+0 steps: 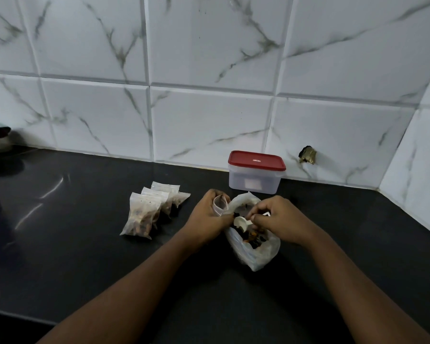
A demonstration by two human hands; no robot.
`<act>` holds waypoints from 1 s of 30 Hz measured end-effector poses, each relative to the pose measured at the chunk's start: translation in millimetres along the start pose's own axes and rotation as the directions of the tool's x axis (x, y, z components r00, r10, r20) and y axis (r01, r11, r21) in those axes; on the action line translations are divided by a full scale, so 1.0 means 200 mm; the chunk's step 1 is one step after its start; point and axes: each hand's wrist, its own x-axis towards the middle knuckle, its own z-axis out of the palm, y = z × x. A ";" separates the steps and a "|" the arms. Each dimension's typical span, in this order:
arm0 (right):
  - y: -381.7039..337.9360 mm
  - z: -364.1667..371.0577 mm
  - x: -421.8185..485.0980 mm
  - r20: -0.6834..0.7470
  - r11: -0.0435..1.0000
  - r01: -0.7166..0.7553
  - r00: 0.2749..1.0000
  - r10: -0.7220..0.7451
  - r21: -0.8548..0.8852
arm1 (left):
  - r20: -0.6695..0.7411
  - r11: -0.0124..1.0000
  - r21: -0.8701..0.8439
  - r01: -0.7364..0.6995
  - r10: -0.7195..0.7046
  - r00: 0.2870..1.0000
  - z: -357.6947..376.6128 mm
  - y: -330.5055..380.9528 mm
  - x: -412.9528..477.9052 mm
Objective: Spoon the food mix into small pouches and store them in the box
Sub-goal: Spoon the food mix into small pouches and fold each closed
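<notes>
Left hand (206, 219) round pouch (220, 206); right hand (281, 219), spoon (241, 223).

Past my right hand (281, 219), the red lid (243, 158) of the box (236, 181) bears a small white mark (257, 160), its front a pale label (253, 182); I can read neither.

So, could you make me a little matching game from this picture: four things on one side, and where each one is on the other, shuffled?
Things
1. box with red lid
2. filled pouches
3. white spoon
4. empty-looking pouch

Places
A. held in the left hand
B. pinched by the right hand, over the open bag of mix
C. at the back, by the tiled wall, lid on
D. clustered on the counter, left of both hands

Pairs: 1-C, 2-D, 3-B, 4-A
</notes>
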 end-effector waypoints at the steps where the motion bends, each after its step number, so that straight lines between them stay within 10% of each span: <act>1: 0.00 0.01 0.00 0.010 0.996 -0.028 1.000 0.027 0.083 | 0.002 1.000 0.005 0.001 -0.001 1.000 0.00 0.00 0.00; 19: -0.01 -0.10 -0.04 0.232 0.952 -0.133 0.970 0.069 0.275 | -0.003 1.000 -0.018 0.013 -0.013 1.000 0.00 -0.01 0.00; 30: 0.09 -0.09 0.01 0.293 0.556 -0.384 0.923 0.250 0.737 | 0.009 0.999 -0.020 0.029 -0.029 1.000 0.00 0.00 0.00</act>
